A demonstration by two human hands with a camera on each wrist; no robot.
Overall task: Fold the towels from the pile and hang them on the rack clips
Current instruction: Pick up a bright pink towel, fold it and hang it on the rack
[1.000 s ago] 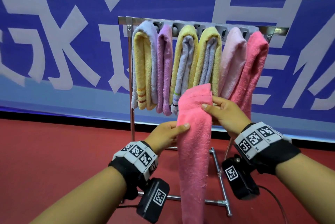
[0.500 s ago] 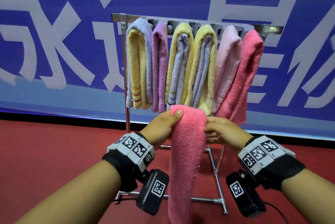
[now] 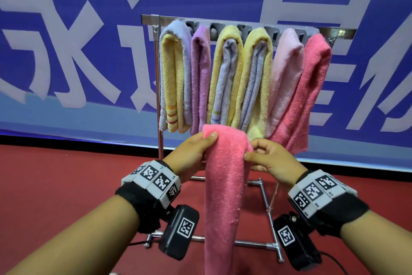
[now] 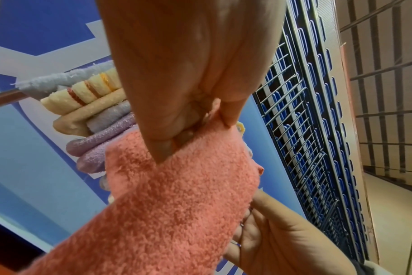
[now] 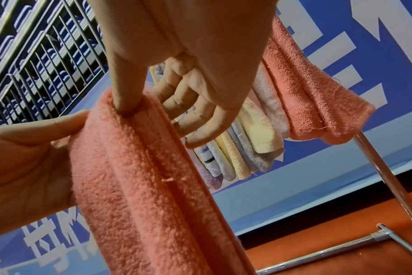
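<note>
Nearest the camera, the pink towel (image 3: 223, 196) hangs as a long narrow strip at 6 o'clock in the head view, its lower end out of frame. The left hand (image 3: 191, 154) grips its top corner at 9 o'clock of the strip, thumb on the front face and fingers curled behind. The right hand (image 3: 270, 160) pinches the opposite edge at 3 o'clock, thumb pressed into the lengthwise fold; its remaining fingers (image 5: 195, 104) curl loosely behind the cloth.

Assessment of the step in hand: the towel appears folded lengthwise and is being squared before hanging. To do this well, both grips should stay level at the top edge, the layers should be kept aligned along the seam visible in the right wrist view, and the strip should be doubled over before it goes up to a clip.

Beyond the hands, at 12 o'clock, stands the metal rack (image 3: 158, 87) on the red floor (image 3: 66, 185).

Count: one towel in hand. Six hanging bundles (image 3: 258, 83) on the rack, left to right: lavender-and-yellow, purple, two yellow-and-lavender, pale pink, deep pink. Clips along the top bar are partly hidden; their number cannot be confirmed. No pile is in view. Behind all stands one blue banner (image 3: 89, 51).
</note>
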